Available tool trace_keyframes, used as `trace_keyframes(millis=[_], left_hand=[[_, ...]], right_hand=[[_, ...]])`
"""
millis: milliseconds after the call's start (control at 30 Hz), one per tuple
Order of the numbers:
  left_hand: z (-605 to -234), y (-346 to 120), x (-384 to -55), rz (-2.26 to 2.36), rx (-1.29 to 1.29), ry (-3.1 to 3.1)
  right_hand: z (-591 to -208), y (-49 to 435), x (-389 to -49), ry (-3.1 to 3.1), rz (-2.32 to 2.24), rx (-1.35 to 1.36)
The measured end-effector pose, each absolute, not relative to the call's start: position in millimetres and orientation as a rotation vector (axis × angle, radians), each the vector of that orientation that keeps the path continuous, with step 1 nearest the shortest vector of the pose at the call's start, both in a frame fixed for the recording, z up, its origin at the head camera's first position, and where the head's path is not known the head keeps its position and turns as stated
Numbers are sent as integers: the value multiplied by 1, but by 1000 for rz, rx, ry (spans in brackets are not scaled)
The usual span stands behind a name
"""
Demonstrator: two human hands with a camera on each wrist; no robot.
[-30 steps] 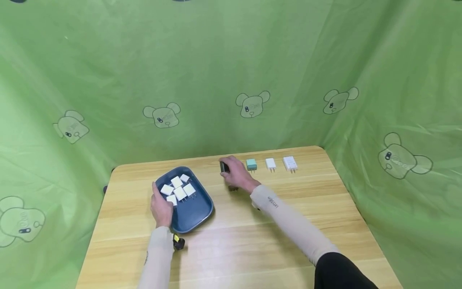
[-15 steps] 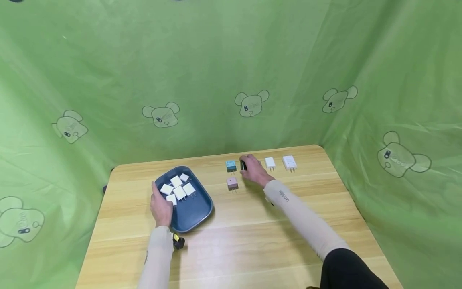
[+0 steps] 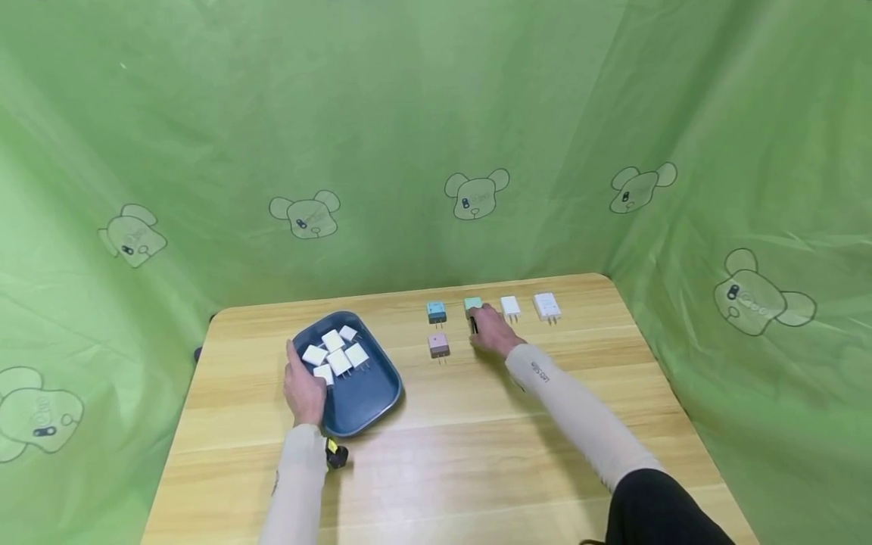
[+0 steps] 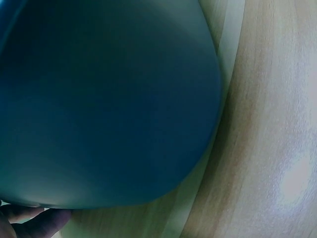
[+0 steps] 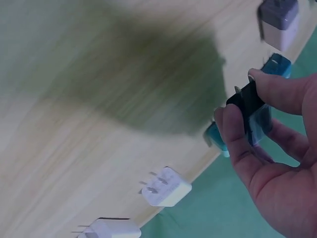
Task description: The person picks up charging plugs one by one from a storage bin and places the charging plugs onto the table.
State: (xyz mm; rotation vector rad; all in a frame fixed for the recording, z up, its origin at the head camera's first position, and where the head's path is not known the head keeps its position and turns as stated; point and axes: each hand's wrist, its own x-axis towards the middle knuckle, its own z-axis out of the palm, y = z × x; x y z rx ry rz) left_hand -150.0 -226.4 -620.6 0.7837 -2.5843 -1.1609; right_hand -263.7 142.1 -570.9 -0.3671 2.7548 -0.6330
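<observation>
In the head view my left hand (image 3: 304,390) grips the left rim of a dark blue tray (image 3: 371,409); its fingers (image 4: 42,223) show against the tray's edge in the left wrist view. Several white plug chargers (image 3: 339,363) lie inside the tray. My right hand (image 3: 493,331) pinches a charger (image 5: 250,106) between thumb and fingers, its black prong face showing. That charger is above the table, just in front of a green charger (image 3: 473,303). Left of the hand, a blue charger (image 3: 436,312) and a pink charger (image 3: 439,345) lie on the wood.
To the right of the green charger lie a small white charger (image 3: 510,306) and a larger white one (image 3: 547,305), along the back of the wooden table (image 3: 436,469). A green curtain (image 3: 388,250) hangs behind the table's back edge.
Holding the dark-faced charger, my right hand has moved rightward, then slightly toward me. The blue, pink and green chargers have come into view from behind it. My left hand stays on the tray.
</observation>
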Motion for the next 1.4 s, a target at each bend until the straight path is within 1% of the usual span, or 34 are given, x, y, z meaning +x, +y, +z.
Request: trace_keyframes(millis=[300,600,900,1400], left_hand=[[-619,-227,-151,-1183,803,-2588],[-618,-228,-150,-1193,825,-2599],[-617,-227,-150,-1207,827,-2601],[-618,-227,-150,-1191,824,-2608]], right_hand=[[-588,145,-261,2749,-587,-367],[-588,143,-255,2724,-604,-359],[-594,146,-256,2719,-551,-411],[-596,145,-255,2713,-503,-401]])
